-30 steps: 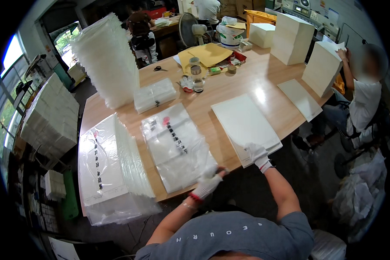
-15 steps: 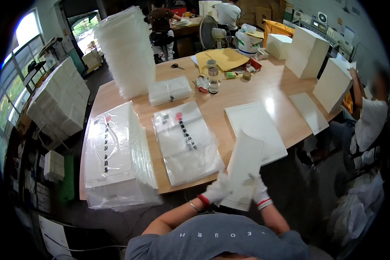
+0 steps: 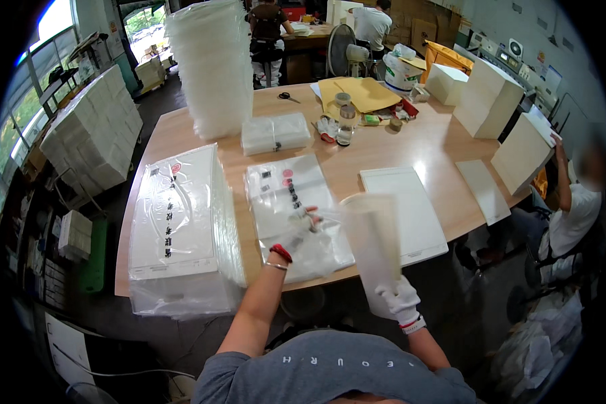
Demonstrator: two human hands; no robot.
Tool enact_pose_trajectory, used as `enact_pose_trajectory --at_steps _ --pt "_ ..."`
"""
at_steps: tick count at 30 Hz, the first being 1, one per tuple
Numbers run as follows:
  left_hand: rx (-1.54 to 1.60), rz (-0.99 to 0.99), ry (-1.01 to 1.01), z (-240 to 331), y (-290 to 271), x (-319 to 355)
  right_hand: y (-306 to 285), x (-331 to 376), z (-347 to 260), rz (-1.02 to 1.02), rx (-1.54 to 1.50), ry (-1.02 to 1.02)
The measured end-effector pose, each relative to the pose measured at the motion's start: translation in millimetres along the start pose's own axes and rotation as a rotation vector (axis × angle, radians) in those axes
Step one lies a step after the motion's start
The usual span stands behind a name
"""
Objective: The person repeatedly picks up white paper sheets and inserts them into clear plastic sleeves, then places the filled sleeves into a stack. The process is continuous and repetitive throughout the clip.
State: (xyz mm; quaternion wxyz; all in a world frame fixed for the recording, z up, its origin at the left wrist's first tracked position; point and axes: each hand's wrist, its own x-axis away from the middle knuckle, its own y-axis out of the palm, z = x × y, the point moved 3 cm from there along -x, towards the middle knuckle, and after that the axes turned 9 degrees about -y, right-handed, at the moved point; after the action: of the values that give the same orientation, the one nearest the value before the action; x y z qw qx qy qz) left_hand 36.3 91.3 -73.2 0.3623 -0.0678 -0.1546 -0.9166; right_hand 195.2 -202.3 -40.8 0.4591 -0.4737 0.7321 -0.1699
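Note:
White gloves cover both my hands. My right hand (image 3: 400, 303) grips the lower edge of a bent white paper sheet (image 3: 374, 249), or a thin sheaf of them, held upright and blurred at the table's front edge. My left hand (image 3: 303, 227) is over a pile of clear plastic bags (image 3: 303, 259) with dark print and red round marks; motion smears its fingers. Behind the sheet in my right hand lies a flat stack of white paper (image 3: 417, 209). Left of the bags stands a tall pile of filled plastic bags (image 3: 175, 229), the top one showing a white sheet inside.
Towards the back are a tall stack of clear plastic (image 3: 212, 74), a folded plastic bundle (image 3: 276, 132), scissors (image 3: 288, 97), a glass jar (image 3: 345, 126) and yellow envelopes (image 3: 363, 94). At right, a seated person (image 3: 572, 195) touches a tall paper stack (image 3: 524, 155).
My left hand has left the paper and moved left and forward over the plastic bags. The right hand still holds the bent paper, which now stands more upright.

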Motion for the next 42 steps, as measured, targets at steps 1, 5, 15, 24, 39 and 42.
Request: enact_pose_trajectory --at_steps 1,5,15,24,39,42 --pt "0.038 0.033 0.051 18 -5 -3 3 -10 -7 -0.076 0.037 0.034" --pt "0.137 -0.089 0.208 -14 11 -42 39 -48 6 -0.425 0.228 0.159" --pt "-1.248 0.105 0.412 -97 26 -3 134 -129 100 -0.014 0.302 0.337" --pt "-0.576 0.742 0.085 -145 -110 15 154 -137 119 -0.655 0.194 0.39" --pt "-0.63 0.223 -0.147 -109 28 247 63 54 -15 -0.57 0.101 0.284" --pt "-0.769 0.467 -0.189 -107 18 241 47 23 -28 -0.528 0.22 -0.178"
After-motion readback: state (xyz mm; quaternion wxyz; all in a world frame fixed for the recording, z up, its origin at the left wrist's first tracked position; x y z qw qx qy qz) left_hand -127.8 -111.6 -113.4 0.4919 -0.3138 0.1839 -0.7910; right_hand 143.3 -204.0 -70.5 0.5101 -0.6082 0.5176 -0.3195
